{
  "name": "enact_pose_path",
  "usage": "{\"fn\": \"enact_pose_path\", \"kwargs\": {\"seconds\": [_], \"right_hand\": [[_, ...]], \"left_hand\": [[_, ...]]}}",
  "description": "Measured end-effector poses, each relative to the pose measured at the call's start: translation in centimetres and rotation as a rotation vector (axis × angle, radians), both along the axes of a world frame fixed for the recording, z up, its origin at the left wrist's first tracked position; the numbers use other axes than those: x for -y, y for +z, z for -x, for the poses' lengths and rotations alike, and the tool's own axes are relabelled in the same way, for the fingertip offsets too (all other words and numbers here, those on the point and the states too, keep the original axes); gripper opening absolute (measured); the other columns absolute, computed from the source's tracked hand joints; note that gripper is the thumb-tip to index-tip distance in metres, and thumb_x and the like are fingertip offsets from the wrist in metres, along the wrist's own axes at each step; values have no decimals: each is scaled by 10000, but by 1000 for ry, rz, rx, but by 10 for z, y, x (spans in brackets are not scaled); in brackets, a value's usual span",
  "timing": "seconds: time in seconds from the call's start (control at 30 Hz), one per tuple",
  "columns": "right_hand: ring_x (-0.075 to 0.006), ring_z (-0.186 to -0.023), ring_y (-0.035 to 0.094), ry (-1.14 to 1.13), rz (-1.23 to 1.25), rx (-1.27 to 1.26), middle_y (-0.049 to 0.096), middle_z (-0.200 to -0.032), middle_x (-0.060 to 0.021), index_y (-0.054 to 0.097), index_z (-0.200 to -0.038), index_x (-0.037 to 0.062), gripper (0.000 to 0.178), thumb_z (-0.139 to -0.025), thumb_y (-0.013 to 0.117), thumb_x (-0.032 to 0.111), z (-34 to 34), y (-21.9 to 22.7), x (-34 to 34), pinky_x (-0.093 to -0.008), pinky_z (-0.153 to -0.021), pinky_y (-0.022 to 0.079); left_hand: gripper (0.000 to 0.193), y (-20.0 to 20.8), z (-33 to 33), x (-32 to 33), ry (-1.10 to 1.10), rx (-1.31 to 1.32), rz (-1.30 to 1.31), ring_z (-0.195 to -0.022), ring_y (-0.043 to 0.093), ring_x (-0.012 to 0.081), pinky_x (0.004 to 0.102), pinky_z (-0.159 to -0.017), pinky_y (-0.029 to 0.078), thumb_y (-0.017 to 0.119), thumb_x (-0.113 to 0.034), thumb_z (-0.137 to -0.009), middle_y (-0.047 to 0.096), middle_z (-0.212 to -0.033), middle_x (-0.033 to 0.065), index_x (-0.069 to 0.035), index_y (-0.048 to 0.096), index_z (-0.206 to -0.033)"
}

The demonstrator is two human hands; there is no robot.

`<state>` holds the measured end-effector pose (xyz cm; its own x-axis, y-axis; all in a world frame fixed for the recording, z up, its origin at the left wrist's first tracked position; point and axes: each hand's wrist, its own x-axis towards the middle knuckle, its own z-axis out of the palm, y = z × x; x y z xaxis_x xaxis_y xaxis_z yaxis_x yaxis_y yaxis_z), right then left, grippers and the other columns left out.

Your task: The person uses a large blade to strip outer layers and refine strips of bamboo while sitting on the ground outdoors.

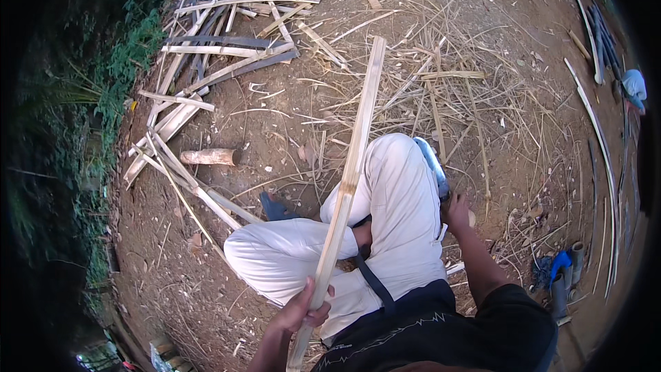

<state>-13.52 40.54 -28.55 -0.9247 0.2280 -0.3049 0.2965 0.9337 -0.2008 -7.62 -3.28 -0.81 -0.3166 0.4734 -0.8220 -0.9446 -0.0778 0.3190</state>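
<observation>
My left hand (303,308), lower centre, closes around a split bamboo strip (342,208); my right hand (456,213), right of centre, grips a knife (432,162).

The left hand (295,310) holds a pale strip (344,196) near its lower end; the strip slants forward from that hand, over the trousers (406,186). The right hand (456,215) holds a knife (432,163), blade ahead of the fingers. Beyond the right hand lie shavings (475,100); forward and left of the left hand, a log (206,157) and, farther off, a strip pile (234,49).
</observation>
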Motion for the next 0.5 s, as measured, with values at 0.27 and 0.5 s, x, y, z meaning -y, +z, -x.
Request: {"fn": "enact_pose_path", "kwargs": {"seconds": [0.27,0.5], "right_hand": [[-412,-1081,530,-147,-24,-64,526,-1126,-236,494,-1095,-2,492,-785,737,292,9,-21,5,-513,-946,436],[-406,-869,675,-300,132,7,667,-969,-249,564,-1097,-15,452,-827,704,319,20,76,-10,-495,-749,524]], "left_hand": [[571,4,62,-52,30,-234,162,-415,343,94,245,-413,320,257,-555,-1051,484,-705,53,-29,479,-1037],[462,-2,77,-67,104,-243,58,-392,355,112,260,-374,317,319,-466,-1071,439,-666,45,-41,493,-1031]]}}
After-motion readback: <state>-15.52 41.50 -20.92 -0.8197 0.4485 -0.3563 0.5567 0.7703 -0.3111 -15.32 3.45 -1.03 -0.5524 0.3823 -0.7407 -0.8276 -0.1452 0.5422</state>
